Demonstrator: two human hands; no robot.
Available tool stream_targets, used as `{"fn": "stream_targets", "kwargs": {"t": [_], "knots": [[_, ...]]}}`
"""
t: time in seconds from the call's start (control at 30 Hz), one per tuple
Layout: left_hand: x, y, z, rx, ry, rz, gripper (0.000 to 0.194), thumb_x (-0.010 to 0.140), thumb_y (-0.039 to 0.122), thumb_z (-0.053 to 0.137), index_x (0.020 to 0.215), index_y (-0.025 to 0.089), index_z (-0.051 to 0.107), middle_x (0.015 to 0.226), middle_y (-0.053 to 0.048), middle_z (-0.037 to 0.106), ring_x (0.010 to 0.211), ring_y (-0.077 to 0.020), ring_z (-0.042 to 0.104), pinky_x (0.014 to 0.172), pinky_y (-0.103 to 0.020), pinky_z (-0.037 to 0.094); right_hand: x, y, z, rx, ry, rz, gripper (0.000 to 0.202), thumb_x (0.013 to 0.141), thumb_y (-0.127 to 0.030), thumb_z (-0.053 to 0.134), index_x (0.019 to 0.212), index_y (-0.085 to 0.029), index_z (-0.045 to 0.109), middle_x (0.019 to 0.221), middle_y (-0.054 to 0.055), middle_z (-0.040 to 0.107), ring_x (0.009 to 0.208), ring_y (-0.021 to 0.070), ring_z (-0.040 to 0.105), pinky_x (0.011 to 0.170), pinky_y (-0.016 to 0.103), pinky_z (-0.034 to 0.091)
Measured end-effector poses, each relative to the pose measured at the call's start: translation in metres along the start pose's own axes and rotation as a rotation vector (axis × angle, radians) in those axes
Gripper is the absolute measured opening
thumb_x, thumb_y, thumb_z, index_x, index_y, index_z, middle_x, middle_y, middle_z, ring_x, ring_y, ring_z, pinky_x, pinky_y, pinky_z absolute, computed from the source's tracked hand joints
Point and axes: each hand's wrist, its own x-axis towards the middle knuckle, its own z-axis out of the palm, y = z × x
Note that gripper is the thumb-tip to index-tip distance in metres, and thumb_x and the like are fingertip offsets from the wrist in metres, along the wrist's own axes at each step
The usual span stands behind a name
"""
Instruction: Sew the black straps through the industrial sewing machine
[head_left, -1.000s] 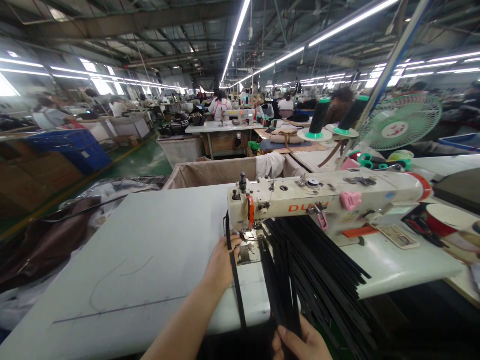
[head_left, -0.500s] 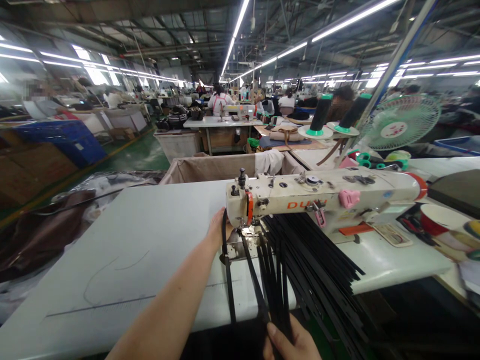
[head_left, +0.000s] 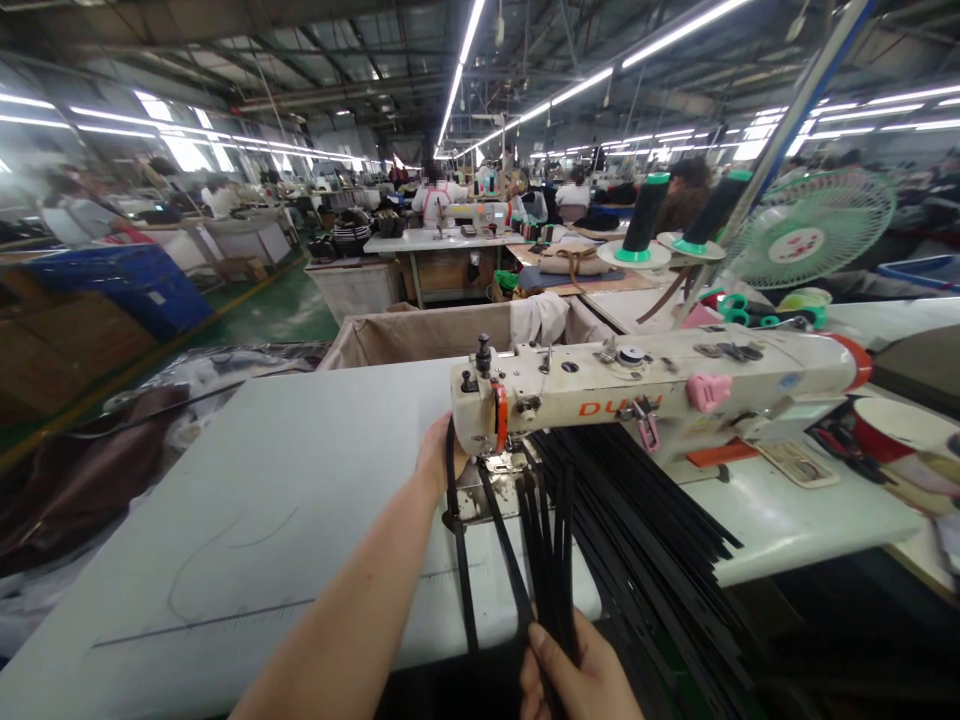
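A white sewing machine (head_left: 637, 395) with orange trim stands across the worktable. My left hand (head_left: 441, 455) reaches behind the left end of its head, beside the needle area; the head hides its fingers. One black strap (head_left: 461, 560) runs down past this hand to the table's front edge. Below the needle, my right hand (head_left: 574, 665) is closed around several narrow black straps (head_left: 544, 560) at the near edge, thumb on top. These straps lead up to the metal plate under the presser foot. A large bundle of black strips (head_left: 637, 540) lies under the machine arm and hangs over the edge.
The white tabletop (head_left: 330, 450) has a printed ruler line. A cloth-lined bin (head_left: 420, 335) stands behind it. Black thread cones (head_left: 645, 220) and a green fan (head_left: 810, 240) are at the right. Brown and clear wrapped material (head_left: 112, 460) lies left. Other people sit at tables further back.
My right hand has come up slightly towards the machine, still holding the straps. The left hand stays behind the machine head. The view has shifted a little.
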Motion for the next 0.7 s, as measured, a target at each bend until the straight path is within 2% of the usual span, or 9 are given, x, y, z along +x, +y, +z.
{"fn": "stream_targets", "kwargs": {"t": [0.1,0.23,0.37,0.53,0.7], "knots": [[-0.0005,-0.0001,0.001,0.027,0.002,-0.012,0.015,0.086,0.019,0.065,0.097,0.015,0.074,0.108,-0.011,0.076,0.107,-0.0347,0.069,0.099,-0.046,0.055,0.0015,-0.0037,0.0081,0.021,0.036,-0.046,0.073,0.068,-0.075,0.082,0.1,-0.017,0.055,0.058,-0.002,0.066,0.042,0.012,0.06,0.04,0.019,0.04],[-0.002,-0.0015,0.0036,0.019,0.015,-0.014,0.014,0.086,0.016,0.063,0.095,0.016,0.075,0.106,-0.009,0.077,0.102,-0.0317,0.07,0.098,-0.043,0.057,0.0038,-0.0034,0.0084,-0.007,0.012,-0.022,0.072,0.068,-0.075,0.082,0.101,-0.017,0.055,0.058,-0.002,0.067,0.043,0.0133,0.062,0.041,0.02,0.042],[-0.0034,-0.0013,0.0053,0.014,0.036,-0.023,0.016,0.086,0.014,0.063,0.095,0.018,0.075,0.109,-0.01,0.077,0.104,-0.0319,0.069,0.099,-0.044,0.056,0.0068,-0.0026,0.004,-0.044,-0.006,0.003,0.074,0.068,-0.077,0.081,0.101,-0.017,0.053,0.059,0.0,0.068,0.042,0.0137,0.062,0.041,0.021,0.043],[-0.0035,0.0006,0.005,0.023,0.034,-0.036,0.015,0.087,0.012,0.06,0.092,0.011,0.073,0.105,-0.011,0.076,0.106,-0.0323,0.068,0.099,-0.044,0.053,0.0081,-0.0019,0.0039,-0.041,0.014,-0.004,0.076,0.066,-0.079,0.081,0.101,-0.017,0.052,0.059,-0.001,0.068,0.042,0.0138,0.062,0.04,0.021,0.043],[-0.0028,-0.0003,0.0046,0.01,0.049,-0.065,0.015,0.088,0.018,0.064,0.099,0.015,0.074,0.106,-0.011,0.077,0.108,-0.0345,0.069,0.099,-0.043,0.054,0.0068,-0.003,0.0048,-0.048,0.013,-0.015,0.072,0.069,-0.075,0.081,0.1,-0.017,0.053,0.061,0.0,0.069,0.043,0.0139,0.063,0.041,0.022,0.044]]}}
